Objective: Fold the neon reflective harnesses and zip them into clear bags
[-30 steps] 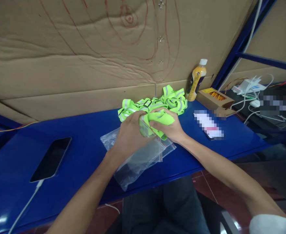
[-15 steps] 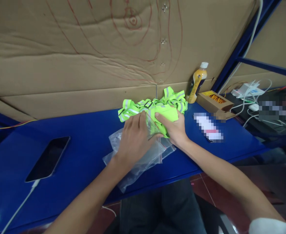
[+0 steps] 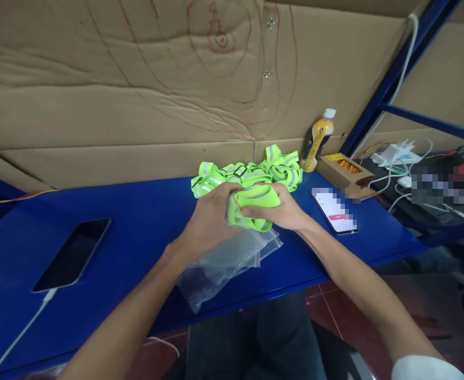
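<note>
A folded bundle of neon-yellow reflective strap (image 3: 261,197) is gripped in my right hand (image 3: 287,209), thumb across its near side. My left hand (image 3: 212,215) is closed around a clear zip bag (image 3: 232,211), whose mouth surrounds the left end of the bundle. Fingertips of both hands are partly hidden behind the strap and bag. Below them, more clear zip bags (image 3: 219,269) lie overlapping on the blue table (image 3: 136,253). Behind my hands rests a loose heap of the same neon straps (image 3: 285,168) with grey stripes and a black buckle (image 3: 240,171).
A dark phone (image 3: 73,254) on a white cable lies at the left. To the right are a lit phone (image 3: 329,208), a yellow drink bottle (image 3: 319,138) and an open cardboard box (image 3: 344,170). A cardboard panel (image 3: 156,116) stands along the table's back edge.
The strap bundle has moved slightly left and down, with its left end now inside the bag's mouth. My left hand has shifted to wrap the bag's side. The view has shifted slightly.
</note>
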The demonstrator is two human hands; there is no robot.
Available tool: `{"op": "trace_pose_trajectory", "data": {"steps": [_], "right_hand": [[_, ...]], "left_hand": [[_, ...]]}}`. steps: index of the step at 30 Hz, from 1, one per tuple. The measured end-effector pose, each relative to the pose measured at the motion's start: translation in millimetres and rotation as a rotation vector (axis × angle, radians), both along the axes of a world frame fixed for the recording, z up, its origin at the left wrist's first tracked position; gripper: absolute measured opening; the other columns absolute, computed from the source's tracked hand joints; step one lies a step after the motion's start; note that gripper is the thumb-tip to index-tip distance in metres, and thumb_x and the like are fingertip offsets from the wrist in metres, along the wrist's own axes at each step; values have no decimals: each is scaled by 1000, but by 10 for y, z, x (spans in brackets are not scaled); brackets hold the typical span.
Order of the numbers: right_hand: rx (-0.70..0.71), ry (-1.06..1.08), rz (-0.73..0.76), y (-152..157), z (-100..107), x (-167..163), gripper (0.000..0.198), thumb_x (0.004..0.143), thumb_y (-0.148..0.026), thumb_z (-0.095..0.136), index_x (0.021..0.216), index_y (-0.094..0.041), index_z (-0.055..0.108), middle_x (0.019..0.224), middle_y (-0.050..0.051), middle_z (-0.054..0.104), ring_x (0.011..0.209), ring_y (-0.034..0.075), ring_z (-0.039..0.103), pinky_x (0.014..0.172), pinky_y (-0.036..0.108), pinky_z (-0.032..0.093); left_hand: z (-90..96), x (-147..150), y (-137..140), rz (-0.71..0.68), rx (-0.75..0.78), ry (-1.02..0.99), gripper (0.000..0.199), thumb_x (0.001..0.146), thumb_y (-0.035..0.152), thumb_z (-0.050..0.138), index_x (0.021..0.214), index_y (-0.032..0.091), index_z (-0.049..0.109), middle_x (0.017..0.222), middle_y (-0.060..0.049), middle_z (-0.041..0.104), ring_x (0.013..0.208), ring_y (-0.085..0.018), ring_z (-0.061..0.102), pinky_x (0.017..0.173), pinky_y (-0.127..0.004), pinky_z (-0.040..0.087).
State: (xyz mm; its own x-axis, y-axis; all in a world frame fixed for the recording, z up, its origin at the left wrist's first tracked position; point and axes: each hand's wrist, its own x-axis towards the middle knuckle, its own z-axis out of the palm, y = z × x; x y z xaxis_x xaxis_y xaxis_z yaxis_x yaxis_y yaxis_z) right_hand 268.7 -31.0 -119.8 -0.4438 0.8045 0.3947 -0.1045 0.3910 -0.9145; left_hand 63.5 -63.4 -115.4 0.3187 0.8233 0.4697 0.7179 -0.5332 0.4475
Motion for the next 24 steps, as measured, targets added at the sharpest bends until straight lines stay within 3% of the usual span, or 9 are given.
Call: {"op": "trace_pose_trajectory", "data": {"steps": [4, 6, 9, 12, 14, 16, 18, 21, 24], "right_hand": [[66, -124, 280, 27, 110, 182, 26, 81, -31, 92, 104, -21, 82, 92, 0, 81, 77, 16, 72, 73, 30, 63], [109, -146, 294, 35, 126, 222, 26, 83, -27, 90, 107, -21, 82, 97, 0, 82, 80, 17, 73, 74, 31, 63], [247, -167, 87, 3, 96, 176, 22, 86, -24, 85, 107, -21, 82, 100, 1, 82, 86, 19, 74, 82, 33, 62], [339, -143, -135, -59, 30, 59, 22, 88, -24, 83, 110, -22, 80, 112, 3, 84, 104, 24, 78, 98, 38, 60], [355, -116, -206, -78, -12, 2, 26, 87, -25, 84, 113, -22, 78, 117, 5, 83, 110, 24, 77, 102, 39, 57], [359, -120, -232, -59, -37, -12, 27, 84, -26, 85, 108, -21, 74, 110, 4, 81, 102, 22, 74, 95, 36, 57], [339, -162, -146, -12, -35, 10, 22, 83, -26, 83, 98, -20, 70, 96, 1, 75, 88, 18, 68, 83, 31, 54], [259, -252, 134, 40, 28, 67, 16, 83, -26, 78, 93, -17, 70, 90, 0, 73, 82, 16, 64, 76, 29, 52], [256, -368, 132, -6, 149, 123, 16, 86, -26, 76, 98, -15, 74, 85, -1, 71, 76, 14, 61, 73, 26, 50]], "left_hand": [[127, -25, -47, -65, -90, -41, 68, 71, 38, 89, 132, 19, 64, 119, -9, 80, 106, -33, 79, 98, -46, 65], [98, 2, -67, -77, -91, -48, 73, 74, 37, 88, 139, 20, 60, 124, -10, 80, 108, -32, 80, 98, -44, 65], [-49, 64, -89, -54, 58, -13, 84, 83, 23, 81, 158, 20, 43, 146, -15, 70, 130, -34, 73, 107, -45, 62], [-195, 97, -85, -35, 261, 78, 99, 89, 12, 72, 172, 22, 20, 164, -21, 54, 152, -38, 56, 121, -53, 54], [-232, 91, -69, -34, 324, 121, 105, 91, 11, 70, 175, 23, 9, 167, -23, 50, 155, -40, 52, 122, -57, 52], [-231, 75, -53, -36, 316, 130, 112, 89, 12, 73, 176, 24, 4, 167, -24, 50, 154, -42, 53, 120, -57, 54], [-226, 61, -44, -69, 262, 126, 119, 84, 13, 79, 176, 25, 4, 165, -24, 52, 149, -42, 58, 115, -55, 58], [-243, 53, -46, -164, 181, 133, 127, 78, 15, 86, 176, 26, 5, 160, -22, 58, 142, -40, 65, 110, -50, 62], [-236, 45, -47, -182, 163, 104, 122, 76, 17, 88, 174, 26, 16, 159, -20, 60, 142, -40, 66, 113, -50, 61]]}}
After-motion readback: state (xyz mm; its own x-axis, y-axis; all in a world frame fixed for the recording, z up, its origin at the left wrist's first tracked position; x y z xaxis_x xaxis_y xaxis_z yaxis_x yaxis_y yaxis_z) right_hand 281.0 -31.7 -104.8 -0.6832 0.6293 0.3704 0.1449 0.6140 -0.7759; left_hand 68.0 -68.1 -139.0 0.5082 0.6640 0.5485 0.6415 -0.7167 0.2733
